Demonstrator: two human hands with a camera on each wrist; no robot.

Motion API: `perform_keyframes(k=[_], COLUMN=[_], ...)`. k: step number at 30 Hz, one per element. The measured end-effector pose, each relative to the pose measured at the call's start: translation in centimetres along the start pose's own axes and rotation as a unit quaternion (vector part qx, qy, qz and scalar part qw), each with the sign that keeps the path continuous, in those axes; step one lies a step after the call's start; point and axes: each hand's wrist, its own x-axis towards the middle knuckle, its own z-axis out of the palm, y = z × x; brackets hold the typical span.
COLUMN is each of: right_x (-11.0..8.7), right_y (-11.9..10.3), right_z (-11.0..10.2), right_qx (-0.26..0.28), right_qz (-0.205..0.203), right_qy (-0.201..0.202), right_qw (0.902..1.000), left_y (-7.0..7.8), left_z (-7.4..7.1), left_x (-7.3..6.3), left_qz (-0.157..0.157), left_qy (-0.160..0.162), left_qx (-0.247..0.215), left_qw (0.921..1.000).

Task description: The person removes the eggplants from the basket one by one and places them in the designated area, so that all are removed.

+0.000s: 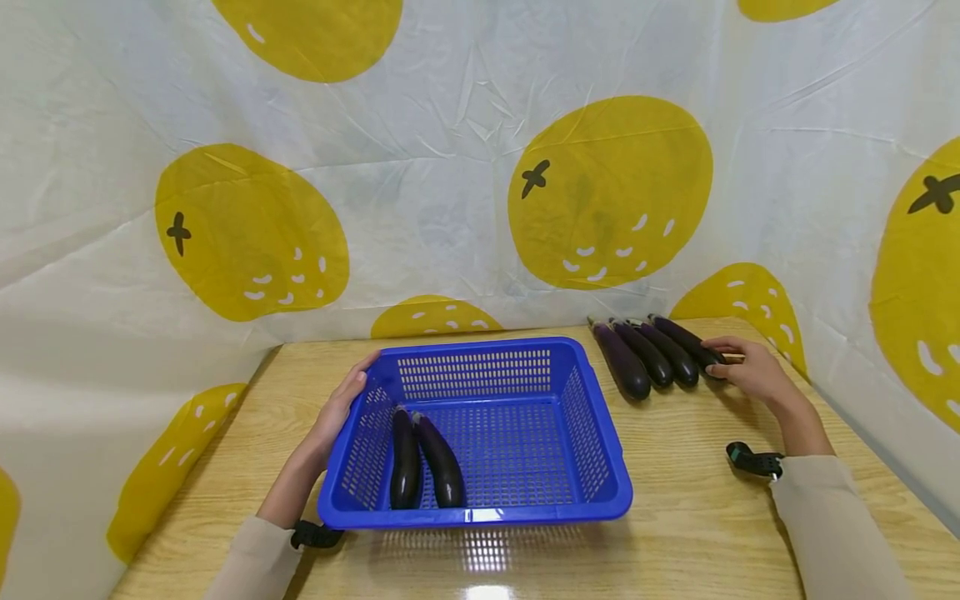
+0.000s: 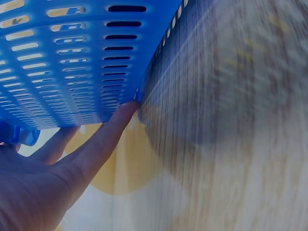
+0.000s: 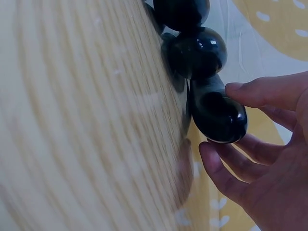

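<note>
A blue plastic basket [image 1: 480, 518] with slotted walls stands tilted on the table in front of me. My left hand [image 1: 341, 412] grips its left side, thumb over the rim and fingers along the outer wall; the left wrist view shows those fingers [image 2: 103, 137] against the slots. Two dark eggplants [image 1: 406, 467] lie side by side in the basket's left part. Right of the basket, several more eggplants [image 1: 626, 371] lie in a row. My right hand [image 1: 753, 371] holds the near end of the rightmost eggplant [image 3: 219, 115] between thumb and fingers.
The light wooden table [image 1: 682, 500] runs up to a pale curtain [image 1: 427, 208] printed with large yellow fruit, which hangs at the back and on both sides. Black straps [image 1: 757, 461] are on both wrists. Next to the held eggplant lies another eggplant [image 3: 199, 53].
</note>
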Motion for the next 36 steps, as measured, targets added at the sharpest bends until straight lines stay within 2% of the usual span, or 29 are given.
perform_keyframes(k=[11, 24, 31, 36], right_x=[0.00, -0.37, -0.32, -0.19], right_y=[-0.01, -0.03, -0.03, 0.06], right_z=[-0.14, -0.66, -0.65, -0.49], right_qx=[0.007, 0.051, 0.047, 0.065], right_qz=[0.003, 0.018, 0.011, 0.009], right_qy=[-0.001, -0.047, -0.047, -0.049], right_qw=[1.0000, 0.9975, 0.9977, 0.9966], left_y=[0.03, 0.00, 0.00, 0.03], left_z=[-0.01, -0.06, -0.04, 0.00], left_x=[-0.06, -0.04, -0.12, -0.11], left_qz=[-0.001, 0.003, 0.001, 0.000], left_qy=[0.004, 0.002, 0.004, 0.003], left_qx=[0.008, 0.006, 0.009, 0.006], left_qw=[1.0000, 1.0000, 1.0000, 1.0000])
